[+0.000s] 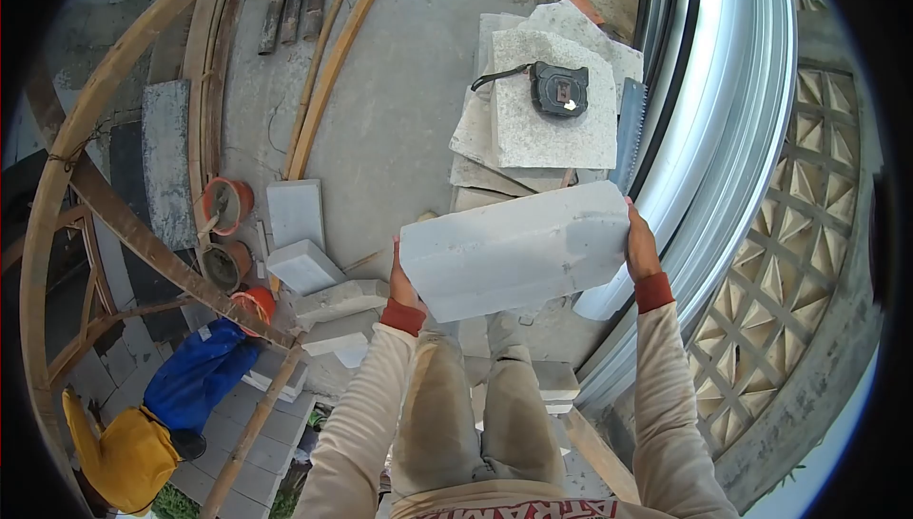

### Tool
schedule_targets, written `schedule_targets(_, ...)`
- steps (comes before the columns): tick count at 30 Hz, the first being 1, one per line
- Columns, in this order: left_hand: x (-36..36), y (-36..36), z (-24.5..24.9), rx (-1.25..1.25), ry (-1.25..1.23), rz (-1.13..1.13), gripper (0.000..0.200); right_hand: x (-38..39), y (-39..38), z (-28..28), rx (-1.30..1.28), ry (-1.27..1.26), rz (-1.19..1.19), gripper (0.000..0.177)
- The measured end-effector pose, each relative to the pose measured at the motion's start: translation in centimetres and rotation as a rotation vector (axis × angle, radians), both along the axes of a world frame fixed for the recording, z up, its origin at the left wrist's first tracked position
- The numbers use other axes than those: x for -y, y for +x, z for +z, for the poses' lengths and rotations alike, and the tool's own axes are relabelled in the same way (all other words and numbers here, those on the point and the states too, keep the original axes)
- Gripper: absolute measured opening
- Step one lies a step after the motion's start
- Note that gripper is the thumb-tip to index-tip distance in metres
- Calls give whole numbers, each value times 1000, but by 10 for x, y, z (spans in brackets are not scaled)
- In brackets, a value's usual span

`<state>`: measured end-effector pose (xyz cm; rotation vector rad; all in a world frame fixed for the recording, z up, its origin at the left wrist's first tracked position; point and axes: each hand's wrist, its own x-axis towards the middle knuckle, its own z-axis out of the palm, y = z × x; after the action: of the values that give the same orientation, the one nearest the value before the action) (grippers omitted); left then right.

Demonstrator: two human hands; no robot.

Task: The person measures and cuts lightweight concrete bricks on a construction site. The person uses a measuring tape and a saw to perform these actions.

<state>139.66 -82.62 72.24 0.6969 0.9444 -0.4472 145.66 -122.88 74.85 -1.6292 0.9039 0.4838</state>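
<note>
A long pale aerated concrete block (514, 248) is held up in front of my legs, tilted with its right end farther away. My left hand (403, 283) presses against its left end, and my right hand (642, 245) grips the right end. Part of each hand's fingers is hidden by the block. Just beyond it lies a stack of cut block slabs (518, 143), with a black tape measure (559, 89) on top, its strap hanging to the left. A handsaw (629, 134) leans beside that stack.
Shiny metal sheets or profiles (732, 138) run along the right, before a patterned breeze-block wall (775, 234). Cut blocks (304, 267) and orange buckets (228, 205) stand left. Wooden poles (333, 72) cross the scene. A person in yellow and blue (162, 424) bends at lower left.
</note>
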Motion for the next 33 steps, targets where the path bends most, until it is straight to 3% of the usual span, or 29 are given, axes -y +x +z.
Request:
schedule_targets(1, -3, 7, -2, 11, -7, -4, 70, -8, 11, 10, -108, -15, 11, 70)
schedule_targets(8, 2, -10, 11, -134, -97, -55, 69, 2, -5, -5, -216, -32, 25, 79)
schedule_targets(13, 12, -19, -10, -149, -71, -41, 74, 17, -28, -44, -267, -198, 122, 73)
schedule_targets(14, 13, -21, -10, -148, -57, -45, 74, 14, -30, -41, -209, -215, 88, 75)
schedule_targets(17, 17, -41, -8, -155, 69, -124, 85, 4, -15, -29, 130, -620, 227, 61)
schedule_targets(18, 18, -50, -4, -161, 136, -156, 92, -15, 11, -1, 171, -641, 186, 44)
schedule_targets(20, 35, -62, 9, 122, 372, -264, 85, -49, 57, 32, 437, -673, 215, 32)
schedule_targets(21, 39, -71, 12, 229, 538, -315, 84, -68, 83, 43, 542, -669, 262, 35)
schedule_targets(22, 46, -68, 39, 177, 606, -330, 82, -83, 109, 53, 673, -700, 430, 46)
schedule_targets(24, 57, -85, 44, 186, 749, -420, 81, -98, 160, 52, 875, -812, 799, 79)
schedule_targets(27, 68, -94, 68, 80, 858, -615, 79, -43, 216, -38, 800, -723, 1011, 88)
schedule_targets(29, 66, -97, 74, 89, 896, -587, 79, -22, 232, -72, 784, -613, 1068, 91)
schedule_targets(31, 63, -90, 91, 110, 772, -483, 78, -18, 229, -67, 783, -665, 1112, 90)
schedule_targets(33, 62, -77, 105, 240, 808, -360, 80, -19, 216, -58, 761, -675, 1119, 89)
